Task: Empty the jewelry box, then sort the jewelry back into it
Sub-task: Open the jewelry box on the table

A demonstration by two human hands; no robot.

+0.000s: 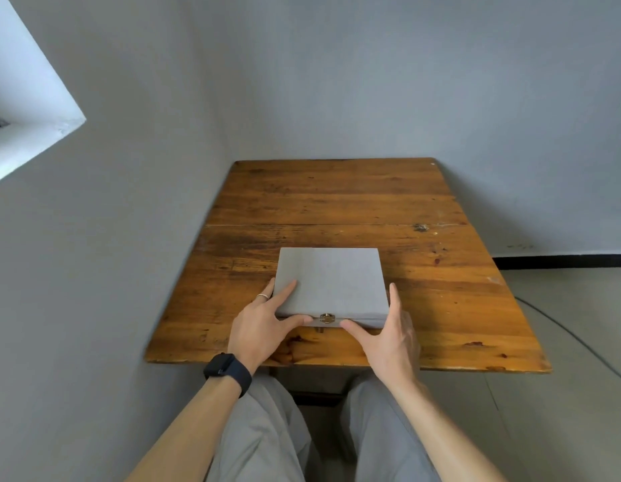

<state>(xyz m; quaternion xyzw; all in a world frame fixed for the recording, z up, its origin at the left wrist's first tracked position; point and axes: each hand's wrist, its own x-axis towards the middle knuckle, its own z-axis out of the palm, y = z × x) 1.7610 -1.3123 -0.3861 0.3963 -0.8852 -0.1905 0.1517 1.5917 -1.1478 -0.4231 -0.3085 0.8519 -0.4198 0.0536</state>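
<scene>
At the left, the left hand (pixel 257 328), with a dark watch (pixel 227 370) on its wrist and a ring (pixel 262 296) on one finger, is lying against the near left corner of the jewelry box (pixel 331 280). Its forefinger is stretching flat across the lid and its thumb (pixel 295 321) is pressing along the front seam, with nothing clenched.

The box is sitting closed on the near half of the wooden table (pixel 441 290), with its front close to the table's near edge, and no jewelry is showing. Between the two thumbs, the small brass clasp (pixel 326 318) is looking fastened, though it is too small to be sure.

At the right, the right hand (pixel 389 339) is bracketing the near right corner. Its fingers are running straight along the side and its thumb (pixel 358 328) is touching the front seam, relaxed rather than gripping.

As I judge it, the opening step is only beginning, and the trouble is lying in that clasp. If the thumbs are prying upward while it is latched, the light box is likely to be tipping or sliding toward the lap and over the near edge. If the lid is giving way suddenly, small pieces inside may be jumping out, rolling off the boards and dropping to the floor, where a cable (pixel 580 339) is trailing at the far right. Emptying it this close to the edge is inviting the same loss.
</scene>
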